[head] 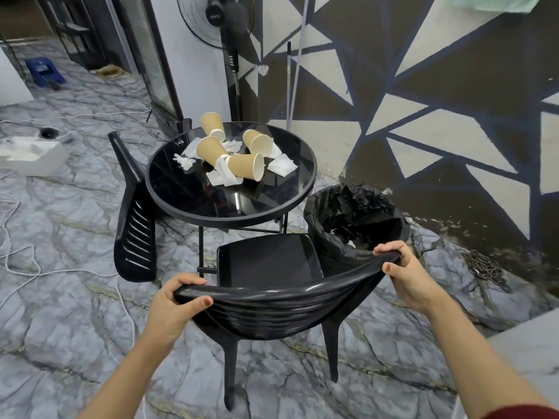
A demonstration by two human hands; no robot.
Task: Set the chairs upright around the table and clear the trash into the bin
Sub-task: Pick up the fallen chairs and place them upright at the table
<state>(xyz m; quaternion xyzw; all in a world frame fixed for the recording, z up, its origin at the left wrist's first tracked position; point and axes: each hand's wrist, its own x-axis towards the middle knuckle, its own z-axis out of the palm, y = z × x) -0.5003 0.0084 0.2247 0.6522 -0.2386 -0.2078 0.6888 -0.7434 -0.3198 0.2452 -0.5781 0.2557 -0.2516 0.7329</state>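
Note:
A black plastic chair [272, 261] stands upright in front of me, its seat facing the round black glass table [187, 204]. My left hand [172, 303] grips the left end of its curved backrest and my right hand [405, 273] grips the right end. A second black chair [134, 225] lies tipped over against the table's left side. On the table lie several tan paper cups [242, 166] and crumpled white napkins [282, 164]. A bin lined with a black bag [357, 219] stands just right of the table, behind the chair I hold.
A pedestal fan [225, 40] stands behind the table by the patterned wall. White cables [18, 261] trail over the marble floor at left, near a white container [30, 155]. A blue stool [44, 71] sits far back left. A chain [484, 267] lies by the wall.

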